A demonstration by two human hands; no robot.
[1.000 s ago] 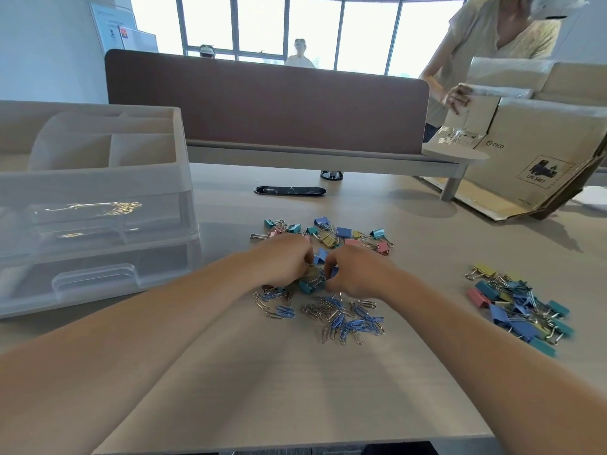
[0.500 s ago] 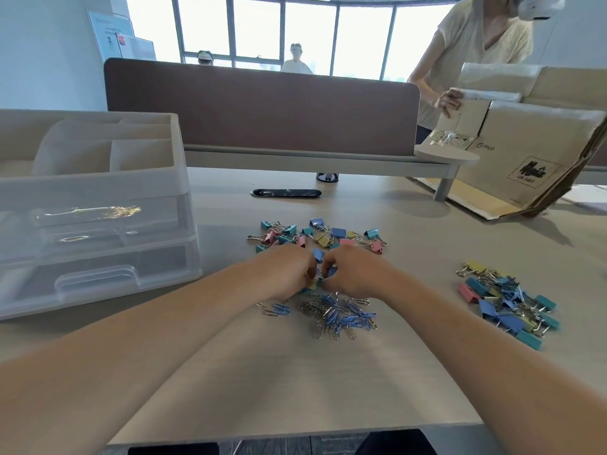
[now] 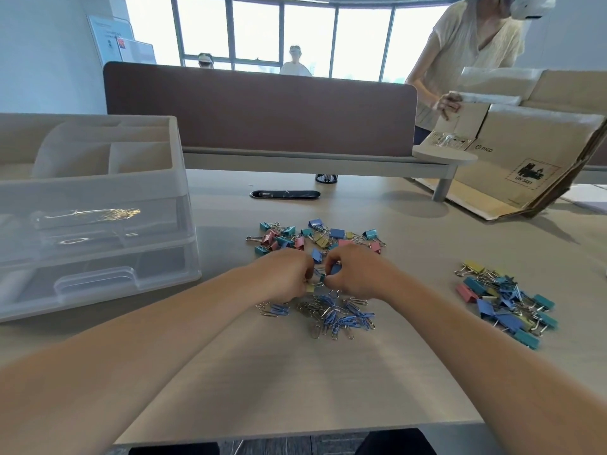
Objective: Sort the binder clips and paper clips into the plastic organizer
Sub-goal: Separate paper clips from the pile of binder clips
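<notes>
The near edge of the desk (image 3: 295, 405) runs just below the forearms. A wide bare strip lies between this edge and the clips, and it gives room for the arms. At the left stands the plastic organizer (image 3: 98, 205), with its front corner near the clips, its drawers closed and its top compartments open upward.

The left hand (image 3: 282, 277) and the right hand (image 3: 356, 274) meet in the middle of the desk, fingers curled, almost touching. The left hand pinches a yellow binder clip (image 3: 310, 288); the right hand pinches a blue binder clip (image 3: 335, 269). Behind them lies a heap of coloured binder clips (image 3: 315, 238), and just before them a heap of blue and silver paper clips (image 3: 335, 315). A second heap of binder clips (image 3: 505, 303) lies well apart at the right.

Further back a black oval cable cover (image 3: 285, 194) sits in the desk, then a brown divider panel (image 3: 262, 106). At the right a person (image 3: 473, 44) handles an open cardboard box (image 3: 532, 159). Large windows (image 3: 256, 31) fill the far wall.
</notes>
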